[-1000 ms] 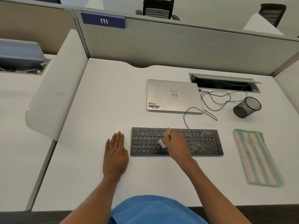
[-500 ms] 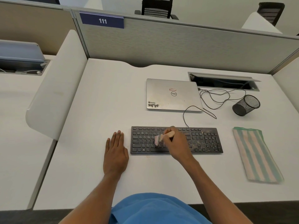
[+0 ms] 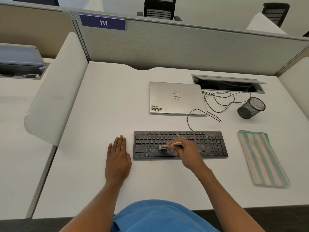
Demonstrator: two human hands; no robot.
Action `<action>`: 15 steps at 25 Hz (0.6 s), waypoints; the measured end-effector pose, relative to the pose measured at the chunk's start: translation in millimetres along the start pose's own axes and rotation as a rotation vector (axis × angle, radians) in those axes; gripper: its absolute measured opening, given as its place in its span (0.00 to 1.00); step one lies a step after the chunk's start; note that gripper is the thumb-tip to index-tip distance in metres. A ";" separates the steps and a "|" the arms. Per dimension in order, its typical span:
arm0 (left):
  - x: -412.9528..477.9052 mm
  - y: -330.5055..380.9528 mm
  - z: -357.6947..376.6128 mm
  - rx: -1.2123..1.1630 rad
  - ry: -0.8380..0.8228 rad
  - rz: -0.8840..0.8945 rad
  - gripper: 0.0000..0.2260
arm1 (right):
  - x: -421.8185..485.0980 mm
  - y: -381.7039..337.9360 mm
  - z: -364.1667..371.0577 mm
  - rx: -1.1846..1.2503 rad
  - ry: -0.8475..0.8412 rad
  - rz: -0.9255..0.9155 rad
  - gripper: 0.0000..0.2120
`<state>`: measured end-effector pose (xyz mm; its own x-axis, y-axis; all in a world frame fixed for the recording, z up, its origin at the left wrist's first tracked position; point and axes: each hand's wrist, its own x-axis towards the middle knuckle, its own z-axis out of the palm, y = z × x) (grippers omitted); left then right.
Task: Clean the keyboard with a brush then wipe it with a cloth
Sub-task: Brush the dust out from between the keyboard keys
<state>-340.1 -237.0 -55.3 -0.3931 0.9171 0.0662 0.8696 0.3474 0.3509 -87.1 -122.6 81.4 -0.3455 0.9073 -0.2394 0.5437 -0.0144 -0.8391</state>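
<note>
Keyboard [image 3: 209,144] lies mid-bench [image 3: 100,114], my right hand [image 3: 189,153] with fingers [image 3: 179,147] clamped on a brush [image 3: 168,145] at its middle keys, left hand [image 3: 117,158] flat beside it, fingers [image 3: 119,143] straight; I judge a hard stroke could skid it, unbraced.

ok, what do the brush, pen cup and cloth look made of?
Brush: handle looks like pale wood, matte tan; bristles whitish, too blurred to tell. Pen cup: black see-through mesh, probably metal wire. Cloth: soft fabric, maybe microfibre, green and peach stripes, limp fuzzy edges.
</note>
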 end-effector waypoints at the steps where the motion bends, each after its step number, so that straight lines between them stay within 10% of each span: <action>1: 0.0 0.0 0.4 0.000 -0.001 0.000 0.31 | -2.0 -0.4 -0.8 0.007 0.013 0.003 0.11; 15: -0.3 -0.2 -0.5 -0.001 0.000 0.001 0.31 | 6.5 -12.4 14.9 0.099 0.040 0.019 0.07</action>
<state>-340.3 -237.4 -54.9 -0.3924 0.9174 0.0664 0.8695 0.3464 0.3520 -107.4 -122.8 83.0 -0.3039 0.9226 -0.2376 0.4713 -0.0712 -0.8791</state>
